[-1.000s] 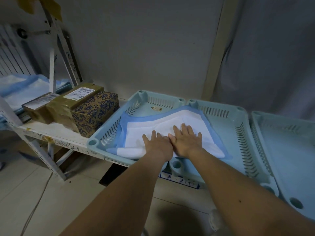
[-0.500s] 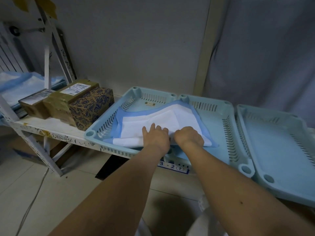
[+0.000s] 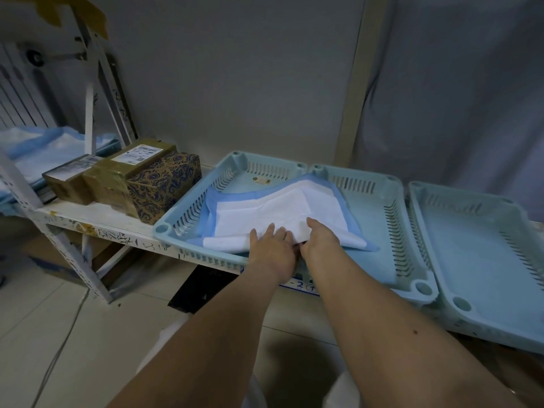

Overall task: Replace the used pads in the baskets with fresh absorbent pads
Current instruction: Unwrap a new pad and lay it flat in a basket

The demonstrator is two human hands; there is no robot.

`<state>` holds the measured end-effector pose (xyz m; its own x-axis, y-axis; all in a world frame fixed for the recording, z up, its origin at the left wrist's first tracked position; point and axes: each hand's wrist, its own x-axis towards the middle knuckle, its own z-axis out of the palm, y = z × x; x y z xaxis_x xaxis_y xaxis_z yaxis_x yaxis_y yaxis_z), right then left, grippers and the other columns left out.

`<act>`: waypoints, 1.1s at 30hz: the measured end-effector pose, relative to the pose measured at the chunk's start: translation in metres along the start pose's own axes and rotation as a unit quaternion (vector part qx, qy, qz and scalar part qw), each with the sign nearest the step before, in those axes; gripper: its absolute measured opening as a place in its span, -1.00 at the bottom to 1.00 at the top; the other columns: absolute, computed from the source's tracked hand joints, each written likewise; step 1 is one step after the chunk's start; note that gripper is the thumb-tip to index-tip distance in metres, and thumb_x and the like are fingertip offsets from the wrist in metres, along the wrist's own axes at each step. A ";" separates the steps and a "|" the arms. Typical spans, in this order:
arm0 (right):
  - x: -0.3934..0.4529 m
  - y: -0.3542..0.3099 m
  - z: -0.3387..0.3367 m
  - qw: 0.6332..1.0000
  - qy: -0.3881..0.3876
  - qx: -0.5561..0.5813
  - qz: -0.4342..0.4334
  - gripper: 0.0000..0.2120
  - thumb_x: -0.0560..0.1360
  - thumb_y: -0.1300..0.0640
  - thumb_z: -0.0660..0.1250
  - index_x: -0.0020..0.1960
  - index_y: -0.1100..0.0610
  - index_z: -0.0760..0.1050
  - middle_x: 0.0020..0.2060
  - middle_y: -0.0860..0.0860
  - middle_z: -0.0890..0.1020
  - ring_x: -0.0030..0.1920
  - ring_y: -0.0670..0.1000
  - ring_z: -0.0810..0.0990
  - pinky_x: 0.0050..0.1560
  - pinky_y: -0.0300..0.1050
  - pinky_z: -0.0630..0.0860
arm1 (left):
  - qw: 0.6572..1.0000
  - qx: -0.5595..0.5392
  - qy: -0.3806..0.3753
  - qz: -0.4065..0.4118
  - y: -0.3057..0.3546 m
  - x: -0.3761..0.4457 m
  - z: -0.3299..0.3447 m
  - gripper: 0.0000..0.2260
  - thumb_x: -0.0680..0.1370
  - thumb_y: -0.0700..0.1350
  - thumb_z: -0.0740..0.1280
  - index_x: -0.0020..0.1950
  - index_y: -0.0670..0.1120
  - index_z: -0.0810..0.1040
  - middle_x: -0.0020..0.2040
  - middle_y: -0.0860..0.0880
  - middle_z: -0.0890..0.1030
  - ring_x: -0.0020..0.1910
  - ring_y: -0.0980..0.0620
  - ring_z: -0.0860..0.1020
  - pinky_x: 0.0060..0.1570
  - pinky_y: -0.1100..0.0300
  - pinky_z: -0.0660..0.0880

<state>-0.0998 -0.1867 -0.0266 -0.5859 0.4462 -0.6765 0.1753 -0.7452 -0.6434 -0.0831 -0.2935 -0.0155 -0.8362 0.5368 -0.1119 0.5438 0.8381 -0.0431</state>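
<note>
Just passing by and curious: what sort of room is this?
Probably a storeroom or animal-care back room: a scuffed metal shelf holds pale blue plastic baskets, taped parcels, and an absorbent pad being handled.

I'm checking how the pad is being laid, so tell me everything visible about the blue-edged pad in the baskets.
The pad is a thin, soft sheet, white in the middle with a blue border. It lies crumpled and partly folded, draped across the left basket and over the rim into the middle basket. The left hand rests on its near edge; the right hand grips a raised fold beside it.
</note>
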 end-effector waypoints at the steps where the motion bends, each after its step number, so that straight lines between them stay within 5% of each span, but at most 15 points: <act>1: -0.006 0.000 0.002 1.000 -0.012 0.013 0.007 -0.67 0.33 0.13 0.53 0.00 0.22 0.50 0.03 0.17 0.58 -0.07 0.22 0.57 -0.09 0.11 0.54 | 1.000 0.001 -0.002 -0.001 0.001 -0.001 0.000 -0.45 0.61 -0.08 0.09 0.56 -0.10 -0.02 0.56 -0.02 0.03 0.55 -0.07 -0.08 0.43 -0.23 -0.08; 5: -0.011 -0.005 0.005 0.998 -0.045 -0.047 0.010 -0.72 0.45 0.27 0.42 0.13 0.24 0.49 -0.02 0.13 0.57 0.04 0.15 0.59 -0.08 -0.05 0.57 | 1.000 -0.005 -0.003 -0.011 0.002 -0.002 0.000 -0.46 0.61 -0.09 0.06 0.57 -0.09 -0.03 0.57 -0.01 0.03 0.55 -0.07 -0.09 0.44 -0.23 -0.09; 8: -0.012 -0.010 -0.002 0.984 -0.065 -0.169 -0.008 -0.91 0.49 0.26 0.35 -0.09 0.23 0.44 -0.29 0.06 0.47 -0.34 0.00 0.47 -0.59 -0.34 0.44 | 1.000 -0.015 0.005 -0.025 0.004 -0.002 -0.001 -0.49 0.61 -0.10 0.06 0.55 -0.07 0.05 0.55 -0.02 0.09 0.54 -0.08 -0.03 0.44 -0.19 -0.04; 10: -0.012 -0.011 -0.006 0.974 -0.078 -0.204 -0.052 -0.92 0.47 0.30 0.32 -0.10 0.19 0.42 -0.28 0.04 0.45 -0.35 -0.04 0.43 -0.66 -0.36 0.39 | 0.998 -0.024 0.034 -0.042 0.007 -0.003 -0.005 -0.56 0.58 -0.09 0.12 0.47 -0.06 0.22 0.44 -0.08 0.29 0.46 -0.09 0.17 0.39 -0.07 0.13; 14: -0.017 -0.016 0.003 0.964 -0.053 -0.256 -0.054 -0.92 0.49 0.23 0.32 -0.11 0.15 0.42 -0.28 0.04 0.46 -0.30 0.00 0.47 -0.35 -0.22 0.46 | 0.991 -0.037 0.098 -0.085 0.014 -0.007 -0.016 -0.69 0.56 -0.11 0.18 0.30 -0.03 0.43 0.22 -0.09 0.38 0.21 -0.07 0.36 0.13 0.10 0.34; 17: -0.018 -0.017 0.009 0.967 -0.029 -0.252 -0.004 -0.87 0.51 0.15 0.34 -0.05 0.17 0.42 -0.31 0.09 0.48 -0.34 0.03 0.45 -0.38 -0.17 0.40 | 0.985 -0.076 0.107 -0.108 0.018 -0.009 -0.022 -0.73 0.57 -0.18 0.21 0.27 -0.09 0.46 0.22 -0.12 0.36 0.09 -0.07 0.48 -0.01 0.13 0.43; 21: -0.017 -0.008 0.007 0.981 -0.072 -0.165 -0.072 -0.95 0.47 0.27 0.35 -0.13 0.21 0.48 -0.11 0.20 0.62 -0.34 0.03 0.50 -0.26 -0.12 0.50 | 0.986 -0.055 0.124 -0.100 0.019 -0.002 -0.024 -0.73 0.57 -0.19 0.23 0.27 -0.13 0.44 0.20 -0.12 0.37 0.01 -0.05 0.55 -0.10 0.15 0.45; 24: -0.015 -0.006 0.014 0.993 -0.069 -0.086 -0.030 -0.67 0.47 0.16 0.40 0.20 0.22 0.50 0.08 0.20 0.61 -0.19 0.07 0.55 -0.15 -0.04 0.47 | 0.987 -0.024 0.126 -0.093 0.018 0.003 -0.027 -0.76 0.59 -0.19 0.19 0.24 -0.12 0.47 0.18 -0.13 0.40 0.04 -0.07 0.54 -0.09 0.14 0.44; 27: -0.014 -0.008 0.018 0.999 -0.042 -0.024 0.021 -0.52 0.40 0.03 0.47 0.23 0.23 0.48 0.11 0.13 0.59 0.05 0.14 0.54 0.02 0.03 0.43 | 0.988 0.011 0.136 -0.078 0.017 0.007 -0.027 -0.77 0.59 -0.20 0.17 0.21 -0.13 0.49 0.18 -0.13 0.42 0.07 -0.07 0.52 -0.07 0.13 0.45; 33: -0.006 -0.013 0.015 0.998 0.009 0.050 -0.023 -0.64 0.35 0.15 0.49 0.12 0.23 0.57 -0.06 0.10 0.64 -0.12 0.15 0.59 -0.12 0.00 0.48 | 0.988 0.041 0.135 -0.057 0.013 0.010 -0.017 -0.77 0.56 -0.23 0.21 0.19 -0.14 0.51 0.16 -0.14 0.47 0.07 -0.09 0.53 -0.10 0.13 0.45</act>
<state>-0.1109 -0.1869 -0.0086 -0.5777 0.4886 -0.6539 0.0684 -0.7693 -0.6352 -0.0856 -0.2756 -0.0001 -0.8750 0.4545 0.1668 0.4390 0.8901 -0.1222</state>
